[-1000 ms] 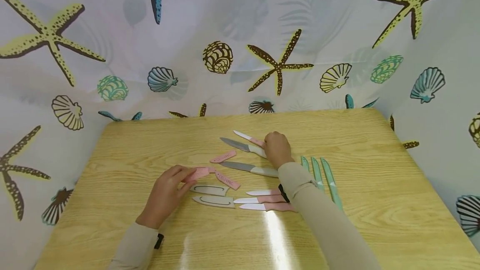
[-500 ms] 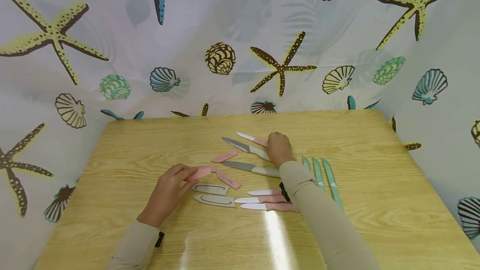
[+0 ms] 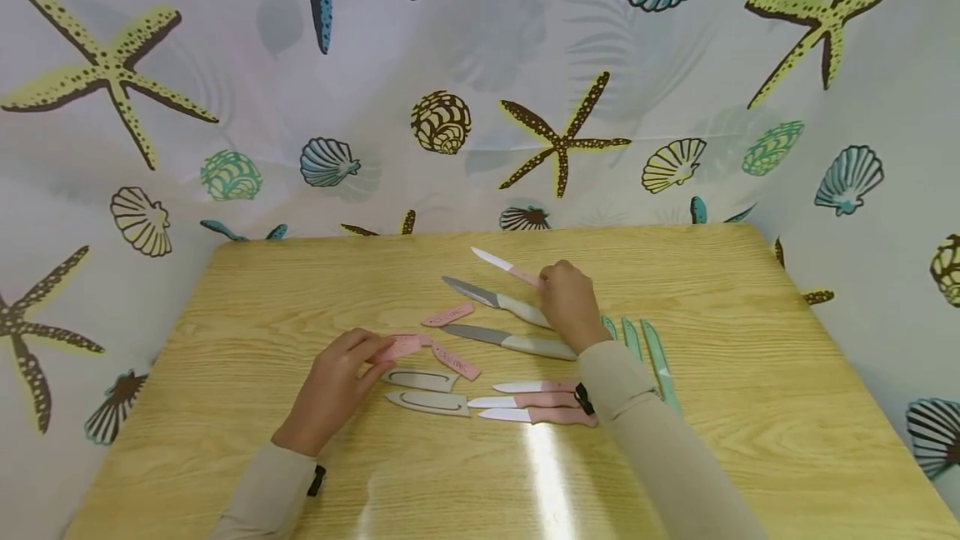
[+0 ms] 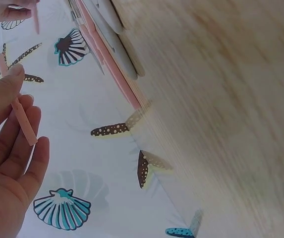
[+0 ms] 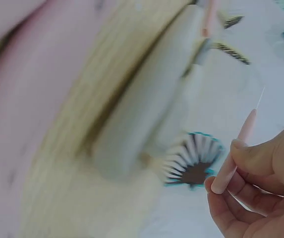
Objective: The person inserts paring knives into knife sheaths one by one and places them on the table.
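Note:
My left hand (image 3: 330,390) pinches a pink knife sheath (image 3: 399,347) between thumb and fingers, left of the middle of the table; the left wrist view shows this sheath (image 4: 24,121) edge-on. Farther back, my right hand (image 3: 568,302) grips the pink handle of a small white-bladed knife (image 3: 491,258), its tip pointing away to the left. In the right wrist view that pink handle (image 5: 226,173) lies between thumb and fingers, raised off the table. Just in front of the right hand lie two grey-bladed knives (image 3: 480,333) with off-white handles.
Two loose pink sheaths (image 3: 456,361) and two off-white sheaths (image 3: 427,403) lie beside the left hand. Three pink-handled knives (image 3: 551,399) rest nearer the front, partly under the right forearm. Three green knives (image 3: 660,361) stand in a row at the right on the wooden table (image 3: 750,440).
The right hand has shifted slightly right and lifted the pink-handled knife, whose blade now sits farther from the grey-bladed knife. The left hand holds its sheath in the same place.

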`<move>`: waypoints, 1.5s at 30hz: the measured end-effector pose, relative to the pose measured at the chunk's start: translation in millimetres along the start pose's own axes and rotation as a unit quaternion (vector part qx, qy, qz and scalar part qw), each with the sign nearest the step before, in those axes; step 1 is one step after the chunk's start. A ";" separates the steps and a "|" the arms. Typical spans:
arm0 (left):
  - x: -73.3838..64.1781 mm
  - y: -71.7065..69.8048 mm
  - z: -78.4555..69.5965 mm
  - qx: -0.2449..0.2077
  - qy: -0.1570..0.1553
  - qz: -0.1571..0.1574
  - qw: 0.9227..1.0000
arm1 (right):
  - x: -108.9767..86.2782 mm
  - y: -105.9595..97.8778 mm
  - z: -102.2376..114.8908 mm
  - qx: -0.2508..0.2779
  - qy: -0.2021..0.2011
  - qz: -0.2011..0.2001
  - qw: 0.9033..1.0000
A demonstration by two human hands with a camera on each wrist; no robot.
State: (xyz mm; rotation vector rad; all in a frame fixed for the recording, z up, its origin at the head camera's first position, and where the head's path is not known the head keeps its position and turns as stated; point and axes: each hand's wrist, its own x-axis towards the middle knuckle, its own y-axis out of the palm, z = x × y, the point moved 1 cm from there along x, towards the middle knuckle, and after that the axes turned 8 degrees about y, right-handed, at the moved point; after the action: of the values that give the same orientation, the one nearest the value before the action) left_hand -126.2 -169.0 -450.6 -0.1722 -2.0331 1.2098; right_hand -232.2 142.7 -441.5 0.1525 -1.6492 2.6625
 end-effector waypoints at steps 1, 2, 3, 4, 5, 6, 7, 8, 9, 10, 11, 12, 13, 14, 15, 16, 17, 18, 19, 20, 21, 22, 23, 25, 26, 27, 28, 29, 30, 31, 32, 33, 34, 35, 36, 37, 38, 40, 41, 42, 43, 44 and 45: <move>0.1 0.2 -0.2 -0.001 0.001 -0.001 1.000 | -4.6 -4.1 0.8 0.000 -0.008 -0.010 1.000; 0.4 0.4 -0.4 -0.001 0.002 -0.002 1.000 | -9.3 -8.3 1.7 0.001 -0.015 -0.020 1.000; 0.6 0.5 -0.6 -0.001 0.004 -0.004 1.000 | -14.3 -12.4 2.4 0.003 -0.021 -0.029 0.999; 0.9 0.7 -0.9 -0.002 0.006 -0.005 1.000 | -19.6 -16.5 2.9 0.005 -0.029 -0.039 0.999; 1.1 0.8 -1.2 -0.002 0.008 -0.005 1.000 | -24.8 -20.4 3.3 0.008 -0.036 -0.049 0.998; 1.3 0.9 -1.5 -0.002 0.011 -0.006 1.000 | -30.2 -24.1 3.7 0.010 -0.045 -0.061 0.997; 1.5 0.9 -1.9 -0.002 0.012 -0.007 1.000 | -35.5 -27.5 4.3 0.014 -0.053 -0.073 0.996; 1.8 0.8 -2.4 -0.001 0.014 -0.007 1.000 | -40.8 -30.9 4.9 0.016 -0.062 -0.083 0.994; 2.0 0.7 -3.1 -0.001 0.016 -0.008 1.000 | -46.0 -34.0 5.9 0.020 -0.072 -0.095 0.993; 2.3 0.5 -3.7 -0.001 0.018 -0.009 1.000 | -51.1 -36.8 7.0 0.025 -0.081 -0.107 0.991; 2.7 0.4 -4.4 -0.002 0.020 -0.010 1.000 | -56.1 -39.2 8.3 0.028 -0.090 -0.119 0.988; 3.2 0.4 -5.0 -0.003 0.025 -0.012 1.000 | -61.0 -41.2 9.5 0.032 -0.098 -0.130 0.986; 3.8 0.4 -5.7 -0.003 0.029 -0.015 0.999 | -66.0 -42.9 10.7 0.037 -0.105 -0.139 0.984; 4.5 0.4 -6.4 -0.004 0.033 -0.018 0.999 | -71.0 -44.6 12.0 0.040 -0.112 -0.145 0.982; 5.1 0.4 -7.1 -0.006 0.038 -0.021 0.999 | -76.0 -46.0 13.4 0.042 -0.116 -0.151 0.981; 5.9 0.3 -7.8 -0.007 0.042 -0.023 0.999 | -80.8 -47.0 14.7 0.043 -0.120 -0.155 0.980; 6.4 0.1 -8.4 -0.007 0.046 -0.026 0.999 | -85.3 -47.9 16.0 0.042 -0.123 -0.158 0.979; 6.9 -0.2 -9.0 -0.007 0.050 -0.029 0.998 | -89.8 -48.6 17.1 0.042 -0.126 -0.158 0.978; 7.4 -0.7 -9.7 -0.008 0.052 -0.030 0.998 | -94.1 -49.2 18.1 0.041 -0.129 -0.158 0.978; 7.9 -1.2 -10.4 -0.008 0.053 -0.032 0.998 | -98.2 -49.7 18.9 0.039 -0.132 -0.159 0.978; 8.5 -1.7 -11.1 -0.009 0.055 -0.034 0.998 | -102.3 -49.9 19.4 0.038 -0.137 -0.159 0.977; 9.1 -2.1 -11.8 -0.011 0.056 -0.035 0.998 | -106.1 -49.7 19.7 0.039 -0.141 -0.160 0.976; 9.8 -2.4 -12.4 -0.012 0.058 -0.036 0.998 | -109.7 -49.2 19.4 0.039 -0.145 -0.161 0.975; 11.2 -2.7 -13.7 -0.015 0.061 -0.037 0.997 | -116.7 -47.2 17.5 0.038 -0.151 -0.163 0.974; 11.9 -2.7 -14.4 -0.016 0.063 -0.038 0.997 | -120.0 -45.9 16.2 0.037 -0.153 -0.162 0.974; 12.5 -2.7 -15.1 -0.016 0.065 -0.039 0.997 | -122.9 -44.2 14.7 0.036 -0.154 -0.162 0.974; 13.0 -2.7 -15.8 -0.016 0.067 -0.040 0.997 | -125.7 -42.7 13.4 0.034 -0.154 -0.162 0.974; 13.5 -2.7 -16.6 -0.018 0.069 -0.041 0.997 | -128.1 -41.0 11.8 0.031 -0.153 -0.161 0.975; 14.0 -2.6 -17.4 -0.019 0.071 -0.042 0.996 | -130.3 -39.4 10.6 0.028 -0.152 -0.159 0.975; 14.6 -2.7 -18.0 -0.020 0.072 -0.043 0.996 | -131.9 -37.7 9.5 0.025 -0.151 -0.156 0.976; 15.2 -2.8 -18.7 -0.022 0.074 -0.044 0.996 | -133.5 -36.2 8.7 0.024 -0.149 -0.154 0.976; 15.7 -2.8 -19.4 -0.024 0.076 -0.044 0.996 | -135.1 -34.9 8.1 0.024 -0.147 -0.153 0.977; 16.3 -2.8 -20.2 -0.026 0.077 -0.044 0.996 | -136.5 -33.7 7.8 0.023 -0.147 -0.151 0.977; 16.9 -2.6 -20.9 -0.029 0.079 -0.044 0.995 | -137.7 -32.3 7.4 0.023 -0.147 -0.149 0.978; 17.3 -2.5 -21.7 -0.030 0.080 -0.043 0.995 | -138.9 -31.1 7.4 0.023 -0.148 -0.146 0.978; 17.8 -2.4 -22.5 -0.030 0.080 -0.042 0.995 | -140.0 -29.8 7.2 0.024 -0.148 -0.144 0.978; 18.3 -2.2 -23.3 -0.032 0.081 -0.041 0.995 | -141.0 -28.6 7.3 0.025 -0.149 -0.143 0.978; 19.1 -2.0 -24.9 -0.033 0.080 -0.038 0.996 | -142.5 -26.1 7.7 0.021 -0.152 -0.138 0.978; 19.4 -1.9 -25.7 -0.033 0.080 -0.036 0.996 | -143.1 -25.0 7.9 0.019 -0.153 -0.136 0.979; 19.7 -1.7 -26.5 -0.034 0.079 -0.034 0.996 | -143.7 -23.9 8.1 0.018 -0.155 -0.134 0.979; 19.9 -1.5 -27.2 -0.034 0.079 -0.031 0.996 | -144.2 -23.1 8.3 0.015 -0.157 -0.133 0.979; 20.0 -1.4 -27.9 -0.035 0.079 -0.027 0.996 | -144.8 -22.4 8.7 0.013 -0.159 -0.133 0.978; 20.2 -1.0 -28.5 -0.035 0.078 -0.023 0.996 | -145.1 -21.8 8.9 0.012 -0.161 -0.132 0.978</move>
State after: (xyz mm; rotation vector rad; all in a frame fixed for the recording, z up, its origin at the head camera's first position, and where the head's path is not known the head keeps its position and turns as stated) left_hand -121.5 -140.3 -431.3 -0.2434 -1.9334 1.0641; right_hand -85.9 151.1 -430.6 0.7826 -1.5356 2.5560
